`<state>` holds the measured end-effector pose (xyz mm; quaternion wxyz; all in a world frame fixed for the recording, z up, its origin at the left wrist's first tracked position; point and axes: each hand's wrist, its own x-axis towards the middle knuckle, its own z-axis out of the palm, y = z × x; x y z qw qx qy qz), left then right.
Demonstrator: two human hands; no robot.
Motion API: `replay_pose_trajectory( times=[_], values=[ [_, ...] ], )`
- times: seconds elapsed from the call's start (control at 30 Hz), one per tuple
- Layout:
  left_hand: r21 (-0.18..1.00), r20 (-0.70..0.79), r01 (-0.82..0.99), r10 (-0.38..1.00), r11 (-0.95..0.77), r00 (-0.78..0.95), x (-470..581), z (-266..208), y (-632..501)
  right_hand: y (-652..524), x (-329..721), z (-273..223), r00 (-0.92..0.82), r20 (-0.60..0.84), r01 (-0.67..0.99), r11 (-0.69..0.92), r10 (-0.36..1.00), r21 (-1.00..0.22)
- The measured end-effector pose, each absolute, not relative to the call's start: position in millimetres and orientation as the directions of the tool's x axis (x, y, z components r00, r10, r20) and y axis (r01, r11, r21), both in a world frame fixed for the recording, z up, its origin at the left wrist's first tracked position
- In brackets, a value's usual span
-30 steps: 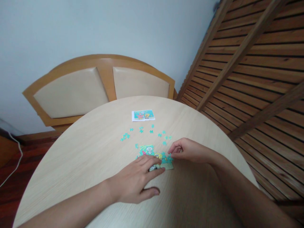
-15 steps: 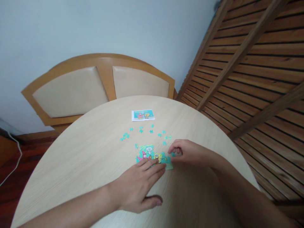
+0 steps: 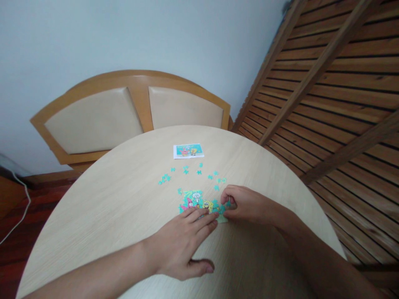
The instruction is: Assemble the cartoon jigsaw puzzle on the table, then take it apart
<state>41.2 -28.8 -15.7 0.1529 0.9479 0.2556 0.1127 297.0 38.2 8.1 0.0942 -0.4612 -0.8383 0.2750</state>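
Teal cartoon puzzle (image 3: pixel 196 200) — partly assembled, flat on table (image 3: pixel 109 216).

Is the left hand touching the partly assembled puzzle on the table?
Touching. In the head view, the fingertips of the left hand lie flat on the near edge of the partly assembled puzzle, with no gap visible between them.

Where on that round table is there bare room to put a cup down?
The table is bare left of the left hand and beyond the reference picture. It is crowded between the loose pieces, half-built puzzle and right hand.
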Motion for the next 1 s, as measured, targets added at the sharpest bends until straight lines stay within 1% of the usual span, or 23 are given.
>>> replay_pose_trajectory(
  times=[0.1, 0.17, 0.27, 0.33, 0.4, 0.47, 0.57, 0.67, 0.83, 1.0],
  values=[
    [0.350, 0.141, 0.447, 0.518, -0.823, 0.844, 42, -16, -28, 37, 294, 10, -0.569, -0.107, 0.695, 0.407, 0.815, -0.593],
    [0.345, 0.136, 0.448, 0.517, -0.825, 0.845, 42, -15, -28, 35, 293, 11, -0.591, -0.143, 0.650, 0.364, 0.794, -0.667],
    [0.331, 0.124, 0.452, 0.513, -0.829, 0.850, 43, -14, -28, 36, 292, 10, -0.625, -0.215, 0.567, 0.247, 0.750, -0.786],
    [0.330, 0.125, 0.447, 0.508, -0.831, 0.852, 43, -13, -28, 39, 293, 7, -0.622, -0.206, 0.524, 0.207, 0.755, -0.826],
    [0.335, 0.138, 0.439, 0.504, -0.834, 0.852, 44, -12, -27, 44, 294, 2, -0.559, -0.152, 0.513, 0.197, 0.815, -0.835],
    [0.338, 0.149, 0.436, 0.505, -0.834, 0.850, 44, -13, -27, 51, 295, -5, -0.452, -0.103, 0.526, 0.171, 0.886, -0.833],
    [0.336, 0.153, 0.438, 0.508, -0.833, 0.848, 43, -14, -28, 58, 295, -12, -0.363, -0.088, 0.575, 0.149, 0.928, -0.804],
    [0.340, 0.158, 0.438, 0.510, -0.832, 0.846, 42, -15, -28, 58, 296, -10, -0.348, -0.091, 0.641, 0.165, 0.933, -0.750],
    [0.336, 0.160, 0.426, 0.497, -0.840, 0.853, 42, -15, -27, 53, 304, 3, -0.384, -0.204, 0.738, 0.166, 0.900, -0.654],
    [0.320, 0.148, 0.439, 0.502, -0.839, 0.852, 43, -13, -27, 49, 308, 10, -0.367, -0.235, 0.813, 0.187, 0.900, -0.552]
  ],
)
